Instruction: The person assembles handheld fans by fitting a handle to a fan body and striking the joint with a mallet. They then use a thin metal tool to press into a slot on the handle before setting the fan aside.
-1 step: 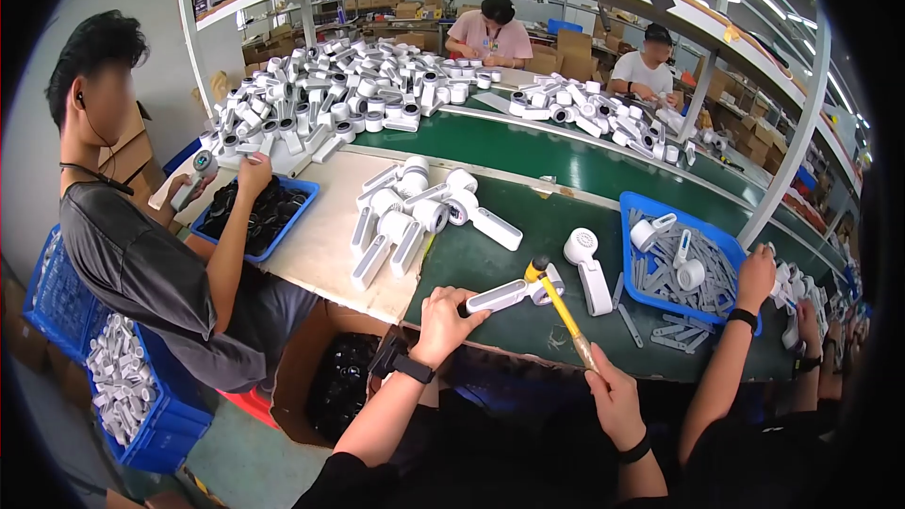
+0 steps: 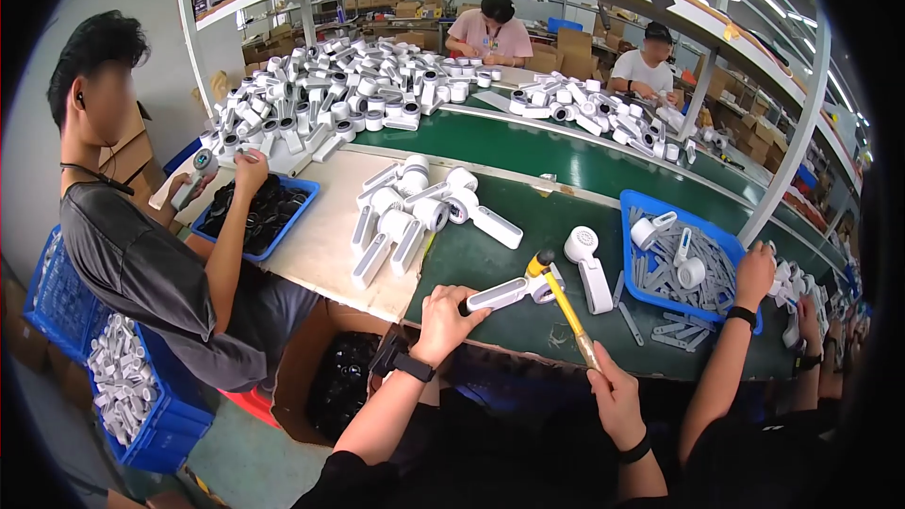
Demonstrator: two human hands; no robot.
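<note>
A white handheld fan (image 2: 498,295) with a grey strip along its handle lies on the green table mat. My left hand (image 2: 446,322) grips the handle's near end between thumb and fingers. In my right hand (image 2: 617,398) is a hammer (image 2: 571,314) with a yellow shaft and a worn grip. Its head is over the round end of the fan and hides part of it; whether they touch I cannot tell. Just to the right, another white fan (image 2: 593,275) rests on the mat. Several more fans (image 2: 405,212) are heaped ahead on the left.
A blue tray (image 2: 626,243) of grey strips and two fan pieces stands right, loose strips (image 2: 681,332) beside it. A co-worker's hand (image 2: 754,275) is near it. At left, another person (image 2: 141,264) works over a blue tray (image 2: 300,217) of black parts. A large fan pile (image 2: 320,85) lies beyond.
The hammer's head has risen very slightly. My left hand and the fan stay in place.
</note>
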